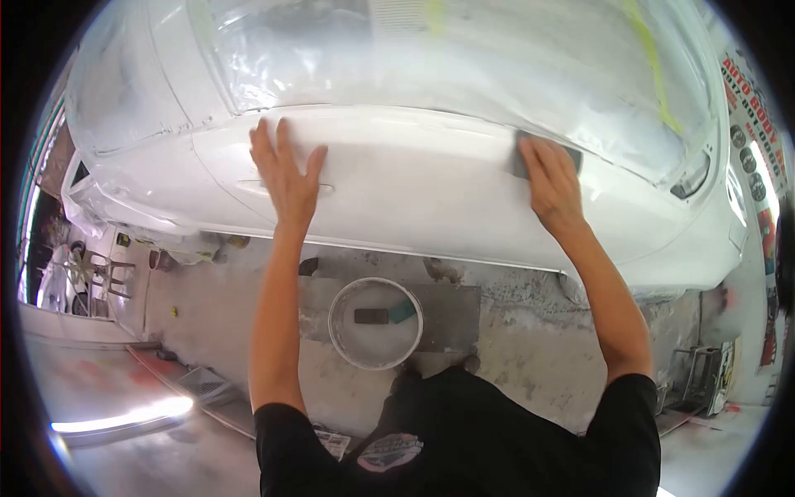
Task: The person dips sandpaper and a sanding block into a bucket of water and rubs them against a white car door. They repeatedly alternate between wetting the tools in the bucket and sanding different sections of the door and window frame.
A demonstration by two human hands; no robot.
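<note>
A white car door point(414, 178) runs across the view in front of me, below windows covered with clear plastic sheeting point(513, 74). My left hand point(288, 174) rests on the upper part of the panel with its fingers spread, holding nothing, beside the door handle point(325, 189). Farther right, my right hand point(551, 184) presses a dark grey piece of sandpaper point(521, 163) against the panel just under the window line. The fingers cover much of the sheet, and its edges show on both sides.
Below the door, a round white bucket point(334, 327) of cloudy water holds a dark block point(370, 316) and a green pad point(402, 311). A stool point(116, 273) stands at the far left. On the right are a metal stand point(702, 377) and a wall banner point(758, 108).
</note>
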